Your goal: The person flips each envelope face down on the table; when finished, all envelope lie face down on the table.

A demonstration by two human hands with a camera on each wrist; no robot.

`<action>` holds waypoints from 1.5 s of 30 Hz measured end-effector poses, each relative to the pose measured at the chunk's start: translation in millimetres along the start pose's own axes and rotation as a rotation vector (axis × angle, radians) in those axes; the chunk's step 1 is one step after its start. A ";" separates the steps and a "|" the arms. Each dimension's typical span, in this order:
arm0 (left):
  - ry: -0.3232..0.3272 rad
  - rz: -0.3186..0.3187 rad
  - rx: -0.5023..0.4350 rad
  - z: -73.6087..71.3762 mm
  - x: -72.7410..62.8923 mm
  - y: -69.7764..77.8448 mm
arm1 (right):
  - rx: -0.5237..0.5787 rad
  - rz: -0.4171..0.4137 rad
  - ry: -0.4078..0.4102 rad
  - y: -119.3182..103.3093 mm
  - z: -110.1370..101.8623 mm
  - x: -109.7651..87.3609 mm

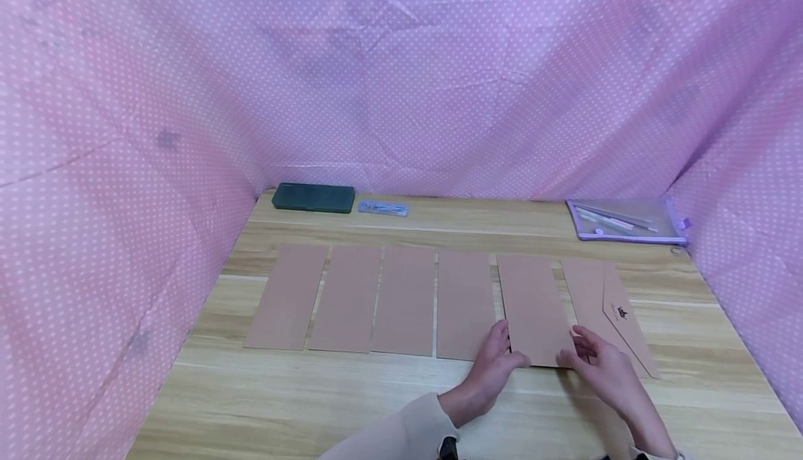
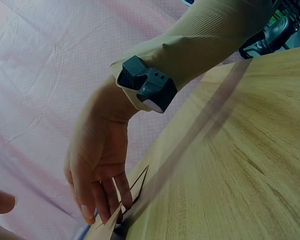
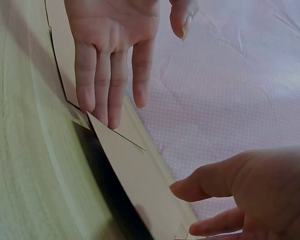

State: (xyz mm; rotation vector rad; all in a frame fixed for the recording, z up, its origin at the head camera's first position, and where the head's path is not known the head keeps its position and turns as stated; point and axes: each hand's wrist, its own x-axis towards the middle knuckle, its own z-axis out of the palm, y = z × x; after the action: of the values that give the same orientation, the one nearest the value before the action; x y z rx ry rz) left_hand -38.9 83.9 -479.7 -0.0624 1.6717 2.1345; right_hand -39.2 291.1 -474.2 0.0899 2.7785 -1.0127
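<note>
A brown paper envelope point(image 1: 536, 307), plain side up, lies between my two hands. My left hand point(image 1: 486, 373) has its fingers straight along the left edge, thumb by the near edge. At the near right corner is my right hand point(image 1: 605, 373), its thumb and loosely bent fingers spread about the edge. In the right wrist view the envelope point(image 3: 135, 175) has its near edge raised off the table, with dark shadow below. Right of it, partly behind my right hand, lies an envelope point(image 1: 586, 293) with its pointed flap and black crown print showing.
Several plain brown envelopes point(image 1: 404, 300) line up leftward across the wooden table point(image 1: 282, 404). At the back are a dark green case point(image 1: 314, 197), a small clear packet point(image 1: 383, 208) and a purple-edged zip pouch point(image 1: 627, 221) with pens. Pink dotted cloth point(image 1: 401, 97) hangs around.
</note>
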 end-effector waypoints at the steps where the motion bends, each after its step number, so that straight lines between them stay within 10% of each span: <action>1: -0.001 0.001 0.002 0.1 -0.1 0.1 | -0.003 0.003 -0.006 -0.3 -0.1 -0.2; 22: 0.018 0.036 0.111 4.3 -3.3 8.0 | 0.028 -0.133 0.055 12.3 -11.2 -1.3; 45: -0.067 0.021 0.319 76.9 18.1 -7.2 | -0.053 -0.386 0.080 107.8 -76.4 38.9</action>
State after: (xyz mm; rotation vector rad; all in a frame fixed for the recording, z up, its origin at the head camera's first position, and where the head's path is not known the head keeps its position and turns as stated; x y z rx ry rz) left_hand -35.7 162.7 -470.5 0.1204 1.9565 1.8365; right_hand -76.0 422.6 -492.4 -0.4381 2.9611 -1.0313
